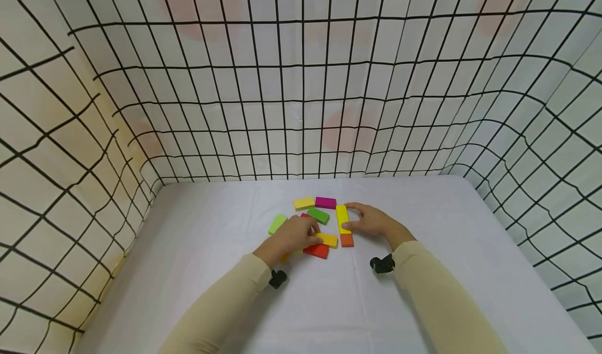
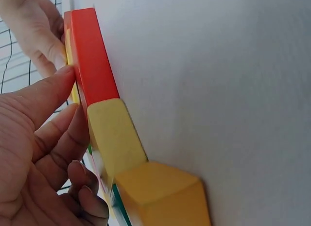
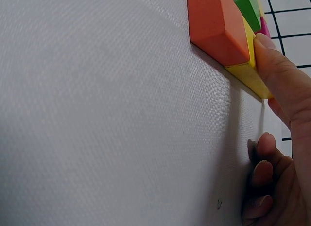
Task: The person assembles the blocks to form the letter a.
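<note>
My left hand (image 1: 295, 235) pinches an amber block (image 1: 328, 240) between thumb and fingers, above or against a red block (image 1: 317, 251). In the left wrist view, the thumb tip lies beside the red block (image 2: 95, 56). My right hand (image 1: 374, 221) holds a bright yellow block (image 1: 342, 214), thumb on its near right side and index finger at its far end. An orange block (image 1: 347, 240) touches the yellow block's near end. In the right wrist view, the thumb lies against the yellow block (image 3: 252, 78), and the other fingers are curled near the cloth.
Around the left hand lie a green block (image 1: 318, 216), a light green block (image 1: 276, 223), a pale yellow block (image 1: 303, 203) and a magenta block (image 1: 325, 202). Others are partly hidden under that hand. A black wire grid (image 1: 301, 101) encloses the white table (image 1: 197, 270).
</note>
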`<state>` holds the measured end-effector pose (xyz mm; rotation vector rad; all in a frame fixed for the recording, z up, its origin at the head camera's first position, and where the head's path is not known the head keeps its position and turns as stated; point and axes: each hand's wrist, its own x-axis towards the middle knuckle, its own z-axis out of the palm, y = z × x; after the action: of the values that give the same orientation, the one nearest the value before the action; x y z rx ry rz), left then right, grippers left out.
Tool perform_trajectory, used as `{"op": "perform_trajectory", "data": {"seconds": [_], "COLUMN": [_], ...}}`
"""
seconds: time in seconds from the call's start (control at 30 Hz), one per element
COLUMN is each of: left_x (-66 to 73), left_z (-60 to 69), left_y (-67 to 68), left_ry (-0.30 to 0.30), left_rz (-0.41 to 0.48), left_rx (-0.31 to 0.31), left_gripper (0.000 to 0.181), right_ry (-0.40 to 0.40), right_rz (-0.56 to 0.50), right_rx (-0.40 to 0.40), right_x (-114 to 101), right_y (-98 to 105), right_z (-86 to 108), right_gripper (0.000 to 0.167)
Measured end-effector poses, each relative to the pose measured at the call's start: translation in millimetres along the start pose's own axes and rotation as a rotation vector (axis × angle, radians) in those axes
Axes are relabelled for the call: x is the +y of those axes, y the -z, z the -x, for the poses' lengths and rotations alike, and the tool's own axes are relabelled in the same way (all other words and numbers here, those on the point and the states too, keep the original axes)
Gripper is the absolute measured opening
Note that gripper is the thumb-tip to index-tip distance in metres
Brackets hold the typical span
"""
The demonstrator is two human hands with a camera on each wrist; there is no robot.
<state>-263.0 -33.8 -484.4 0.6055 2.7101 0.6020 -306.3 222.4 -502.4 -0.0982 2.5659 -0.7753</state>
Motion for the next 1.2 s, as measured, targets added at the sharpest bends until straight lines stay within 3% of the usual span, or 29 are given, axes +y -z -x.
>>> {"op": "perform_trajectory", "data": {"seconds": [1.2], "left_x": [7.9], "left_z": [-3.2], "left_y": [-7.2], "left_ry": [-0.018], "left_rz": [0.003], "left_rx": [0.032], "left_gripper": [0.030], "right_ry": [0.023], "right_rz": [-0.002], "right_rx": [0.010], "right_x": [0.7], "right_y": [0.2], "right_z": [1.0], "right_gripper": [0.084]}}
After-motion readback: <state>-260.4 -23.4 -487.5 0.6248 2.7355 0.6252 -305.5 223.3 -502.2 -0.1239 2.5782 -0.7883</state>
